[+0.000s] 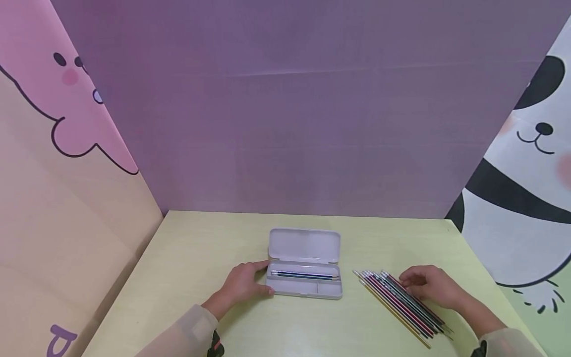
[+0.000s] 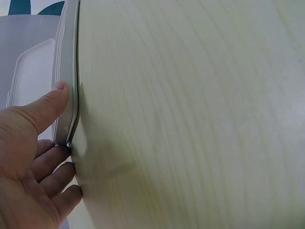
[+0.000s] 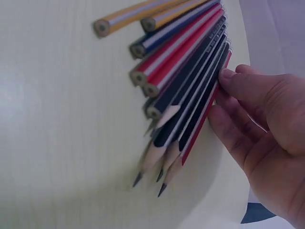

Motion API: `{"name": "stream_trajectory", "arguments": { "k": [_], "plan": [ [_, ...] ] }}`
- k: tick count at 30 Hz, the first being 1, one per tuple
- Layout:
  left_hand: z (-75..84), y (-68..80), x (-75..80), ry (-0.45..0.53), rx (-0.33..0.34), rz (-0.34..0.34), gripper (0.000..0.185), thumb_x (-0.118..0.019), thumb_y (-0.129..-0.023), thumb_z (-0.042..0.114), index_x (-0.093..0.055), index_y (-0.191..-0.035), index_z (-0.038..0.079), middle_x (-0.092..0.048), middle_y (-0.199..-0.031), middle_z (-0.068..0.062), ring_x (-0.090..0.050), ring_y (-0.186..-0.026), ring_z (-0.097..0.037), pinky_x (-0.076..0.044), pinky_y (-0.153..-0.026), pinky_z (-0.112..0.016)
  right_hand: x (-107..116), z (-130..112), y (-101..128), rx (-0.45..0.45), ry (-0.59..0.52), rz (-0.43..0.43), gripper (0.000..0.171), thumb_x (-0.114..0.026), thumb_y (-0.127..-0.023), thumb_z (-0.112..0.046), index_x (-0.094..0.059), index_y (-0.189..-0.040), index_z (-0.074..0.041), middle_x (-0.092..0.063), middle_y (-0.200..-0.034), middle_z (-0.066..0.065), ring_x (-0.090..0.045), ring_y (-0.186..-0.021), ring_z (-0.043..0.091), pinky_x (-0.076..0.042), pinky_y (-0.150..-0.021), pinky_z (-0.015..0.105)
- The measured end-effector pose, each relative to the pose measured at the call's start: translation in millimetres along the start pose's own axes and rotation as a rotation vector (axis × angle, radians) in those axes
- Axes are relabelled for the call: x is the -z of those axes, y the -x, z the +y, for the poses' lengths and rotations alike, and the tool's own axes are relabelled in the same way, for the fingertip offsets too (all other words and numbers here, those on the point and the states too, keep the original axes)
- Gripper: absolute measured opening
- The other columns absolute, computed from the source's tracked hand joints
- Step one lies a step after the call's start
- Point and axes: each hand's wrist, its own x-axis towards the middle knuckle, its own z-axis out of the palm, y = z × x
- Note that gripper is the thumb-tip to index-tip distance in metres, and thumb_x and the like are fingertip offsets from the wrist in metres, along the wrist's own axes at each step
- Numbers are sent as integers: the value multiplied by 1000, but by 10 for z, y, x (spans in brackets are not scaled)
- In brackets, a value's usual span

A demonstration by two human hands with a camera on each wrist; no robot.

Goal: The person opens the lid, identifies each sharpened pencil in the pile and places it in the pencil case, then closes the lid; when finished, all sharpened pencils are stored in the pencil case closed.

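Note:
A pale lilac pencil case [image 1: 308, 292] lies open on the table, its lid [image 1: 305, 245] tipped back. Blue-and-white striped pencil wood [image 1: 305, 275] shows along its rear compartment. My left hand [image 1: 244, 283] holds the case's left end, index finger at the back corner and thumb against the front wall [image 2: 66, 102]. To the right, a slanting bundle of pencils [image 1: 397, 302] has yellow, blue, red and black barrels. At the bundle's right edge is my right hand [image 1: 430, 286], its thumb [image 3: 231, 76] and loosely bent fingers beside a red pencil [image 3: 202, 117].
The pale wood-grain table [image 1: 196, 238] meets a purple back panel [image 1: 285, 124]. Side panels carry a pink cartoon figure [image 1: 67, 99] at left and a panda [image 1: 535, 173] at right. Several pencils in the bundle show sharpened tips [image 3: 162, 188]; others show flat ends.

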Motion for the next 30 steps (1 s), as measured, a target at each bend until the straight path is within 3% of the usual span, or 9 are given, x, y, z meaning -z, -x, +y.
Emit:
{"name": "stream_trajectory", "arguments": {
  "k": [3, 7, 15, 22, 30],
  "plan": [
    [3, 6, -4, 4, 0, -2, 85, -90, -75, 44, -57, -148, 15, -62, -144, -12, -56, -133, -39, -47, -108, -58, 0, 2, -11, 18, 14, 2, 22, -73, -91, -3, -72, -113, -2, -74, -101, 10, -67, -84, 9, -58, -66, 26],
    [4, 8, -14, 3, 0, -3, 85, -90, -75, 45, -57, -148, 16, -62, -144, -12, -57, -133, -39, -47, -107, -58, -15, -21, -35, 31, 131, 26, 19, -77, -88, -8, -74, -107, -7, -72, -94, 2, -64, -78, 5, -56, -64, 25],
    [-2, 16, -19, 4, -8, 1, 85, -90, -75, 44, -57, -148, 15, -62, -144, -12, -57, -133, -38, -48, -107, -57, -30, -60, -78, -35, 265, 44, 17, -79, -87, -13, -74, -103, -13, -70, -89, -5, -59, -77, 5, -52, -66, 24],
    [-4, 17, -21, -6, -1, 1, 85, -90, -75, 45, -57, -148, 16, -63, -143, -12, -57, -133, -38, -48, -107, -56, 19, -182, -134, 4, 258, 48, 14, -77, -89, -12, -75, -103, -11, -70, -87, -5, -56, -72, 2, -51, -62, 23],
    [-12, 1, -4, -5, 4, 0, 84, -90, -76, 45, -57, -148, 17, -62, -144, -11, -57, -133, -38, -48, -108, -56, 22, -724, -462, 105, 186, 62, 20, -75, -92, -9, -74, -111, -5, -69, -89, -3, -60, -76, 8, -56, -57, 25]
  ]
}}
